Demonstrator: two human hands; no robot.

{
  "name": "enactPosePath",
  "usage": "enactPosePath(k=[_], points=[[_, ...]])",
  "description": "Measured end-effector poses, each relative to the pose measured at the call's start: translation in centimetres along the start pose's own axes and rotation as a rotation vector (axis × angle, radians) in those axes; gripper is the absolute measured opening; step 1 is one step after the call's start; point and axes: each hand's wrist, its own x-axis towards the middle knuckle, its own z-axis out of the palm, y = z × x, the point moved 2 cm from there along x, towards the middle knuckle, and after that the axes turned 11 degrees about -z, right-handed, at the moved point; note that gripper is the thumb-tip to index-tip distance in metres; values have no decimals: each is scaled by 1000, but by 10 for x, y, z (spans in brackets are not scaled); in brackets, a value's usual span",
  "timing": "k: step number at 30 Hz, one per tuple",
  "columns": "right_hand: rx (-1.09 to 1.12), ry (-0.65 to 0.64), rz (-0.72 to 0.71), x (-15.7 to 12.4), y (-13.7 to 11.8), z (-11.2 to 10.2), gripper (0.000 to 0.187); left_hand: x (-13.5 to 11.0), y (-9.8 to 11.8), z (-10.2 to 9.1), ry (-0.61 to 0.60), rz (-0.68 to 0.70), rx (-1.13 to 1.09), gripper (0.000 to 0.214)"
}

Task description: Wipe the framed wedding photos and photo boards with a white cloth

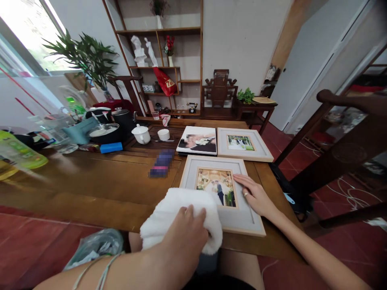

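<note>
Towel [165, 211] looks soft in our clasping left hand [188, 233], while our flat right hand [256, 195] touches the frame [225, 189], probably fragile, best gripped by its edges.

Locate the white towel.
Head view, lower middle: the white towel is under the left hand, covering the near left corner of the nearer framed photo.

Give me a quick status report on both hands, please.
Left hand on fluffy white cloth. Right hand on rectangular pale-wood photo frame, right side. Cloth covers frame's near-left corner.
</note>
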Motion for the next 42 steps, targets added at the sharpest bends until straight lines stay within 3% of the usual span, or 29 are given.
enactPosePath(k=[3,6,8,11,14,19,26,28,31,34,36,39,42], points=[[-3,5,0,0,0,0,54,26,-11,-1,90,-148,5,30],[-1,4,-4,1,-1,0,54,70,-32,-1,170,-241,36,29],[1,5,-13,0,0,0,53,98,-46,-2,284,-278,42,27],[5,9,-24,0,0,0,52,128,-63,-5,497,-279,75,23],[7,11,-19,0,0,0,54,141,-71,-6,524,-205,139,23],[4,10,-10,1,-1,0,55,127,-69,-6,457,-136,171,22],[14,22,1,2,-2,0,56,54,-36,-3,258,7,171,21],[10,28,-1,2,-2,0,56,35,-35,-11,244,11,116,22],[4,29,-9,2,-1,0,56,20,-51,-37,252,-127,93,27],[-3,17,-15,2,0,0,55,26,-78,-61,401,-267,188,27],[-5,10,-15,2,0,0,55,42,-92,-64,542,-304,251,31],[-4,12,-11,2,0,0,55,77,-104,-44,615,-275,283,35],[-9,4,0,2,-1,0,55,108,-106,-18,532,-128,249,32]])
